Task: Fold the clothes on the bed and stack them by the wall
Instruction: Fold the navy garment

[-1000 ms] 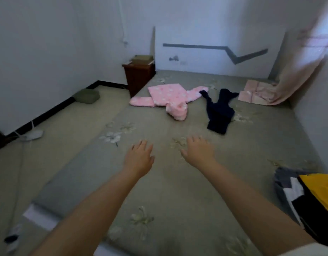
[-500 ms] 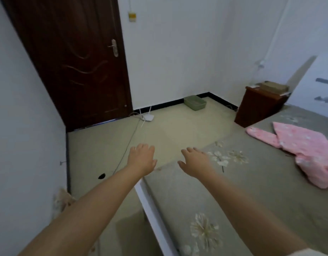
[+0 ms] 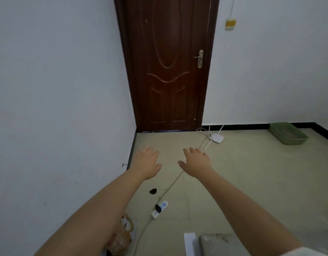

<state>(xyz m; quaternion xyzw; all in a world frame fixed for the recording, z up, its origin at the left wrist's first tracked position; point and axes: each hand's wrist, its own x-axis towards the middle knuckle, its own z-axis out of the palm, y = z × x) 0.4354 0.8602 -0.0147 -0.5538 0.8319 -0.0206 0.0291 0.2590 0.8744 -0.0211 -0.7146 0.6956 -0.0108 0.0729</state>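
Reaching palms-down: left hand [image 3: 147, 164] | right hand [image 3: 195, 164] | fingers toward door [image 3: 168, 61]

I'm looking into a home bedroom: dark wooden door [image 3: 168, 67] at top centre, tiled floor [image 3: 251, 172], bed corner [image 3: 216, 242] at bottom.

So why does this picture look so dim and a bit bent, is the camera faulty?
Head view: the light is dull and even, with no glare and only faint shadows; the wide lens bows the edges, so the door frame leans and the forearms look stretched; the left hand and right hand are slightly soft, and so is the router.
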